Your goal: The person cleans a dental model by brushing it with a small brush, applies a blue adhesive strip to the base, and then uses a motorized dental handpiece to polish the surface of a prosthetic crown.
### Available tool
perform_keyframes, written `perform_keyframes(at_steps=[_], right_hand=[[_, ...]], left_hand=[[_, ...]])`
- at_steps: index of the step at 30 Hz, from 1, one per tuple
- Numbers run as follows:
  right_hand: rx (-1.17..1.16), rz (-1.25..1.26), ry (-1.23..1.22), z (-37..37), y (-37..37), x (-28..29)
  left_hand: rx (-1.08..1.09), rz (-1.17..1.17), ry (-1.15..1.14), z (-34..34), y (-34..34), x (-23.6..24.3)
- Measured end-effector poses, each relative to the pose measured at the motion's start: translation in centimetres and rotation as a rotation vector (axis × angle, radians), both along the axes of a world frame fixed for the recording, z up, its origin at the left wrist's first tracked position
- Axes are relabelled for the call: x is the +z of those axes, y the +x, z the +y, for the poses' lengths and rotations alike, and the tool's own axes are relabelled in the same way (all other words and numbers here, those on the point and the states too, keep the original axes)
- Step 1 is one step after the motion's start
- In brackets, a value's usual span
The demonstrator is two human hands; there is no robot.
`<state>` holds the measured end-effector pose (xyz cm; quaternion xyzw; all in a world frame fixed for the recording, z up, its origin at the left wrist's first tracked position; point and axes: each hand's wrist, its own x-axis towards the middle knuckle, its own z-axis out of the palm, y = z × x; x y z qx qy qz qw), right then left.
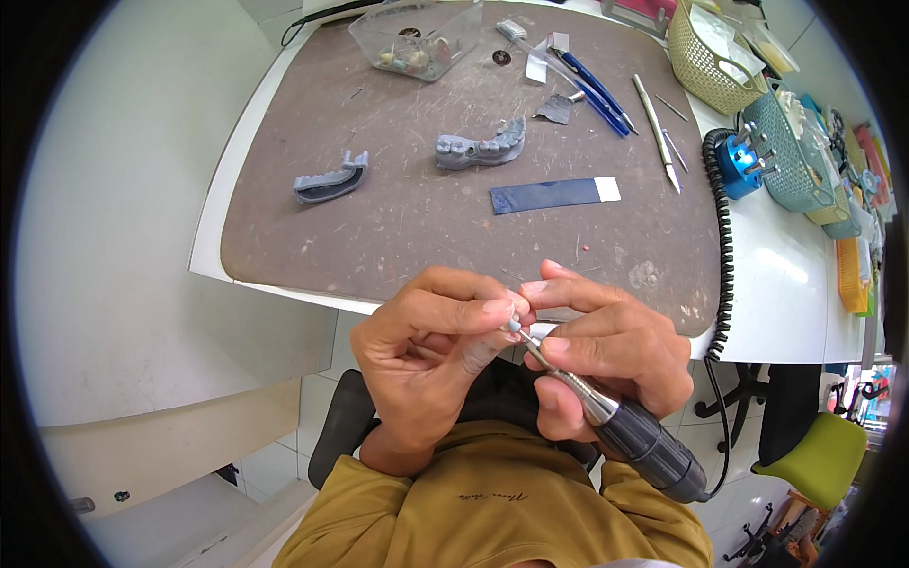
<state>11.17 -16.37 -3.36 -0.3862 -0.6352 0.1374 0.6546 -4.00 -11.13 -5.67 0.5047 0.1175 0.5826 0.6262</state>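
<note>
My left hand (417, 346) pinches a tiny pale piece (514, 324), tooth-like in size, between thumb and fingertips; the fingers hide most of it. In my right hand (630, 355) is a rotary handpiece (653, 450) with a silver nose and black body, held like a pen. Its thin tip meets or nearly meets the pale piece, and the right fingertips touch the left ones. Both hands are just off the bench's near edge. Beyond them on the brown mat (379, 237) lie a grey dental arch model (481, 148), a smaller grey model part (329, 180) and a dark blue paper strip (544, 195).
A clear plastic box (454, 62) with small pieces stands at the back. Blue pens (597, 95) and a craft knife (655, 131) lie at right. The coiled cord (724, 246) runs past a blue bur stand (740, 166) and baskets (705, 66).
</note>
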Motion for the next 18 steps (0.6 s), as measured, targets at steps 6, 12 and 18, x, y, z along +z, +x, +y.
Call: perform_keyframes(at_steps=[6, 12, 18], right_hand=[[-0.005, -0.008, 0.005, -0.01, 0.03, 0.00], [-0.006, -0.006, 0.016, 0.08, 0.02, -0.05], [0.004, -0.009, 0.007, -0.01, 0.09, 0.03]], left_hand=[[-0.001, 0.002, 0.001, 0.02, -0.03, -0.03], [0.005, 0.011, -0.001, -0.01, -0.04, 0.03], [0.009, 0.018, 0.012, 0.03, -0.04, 0.02]])
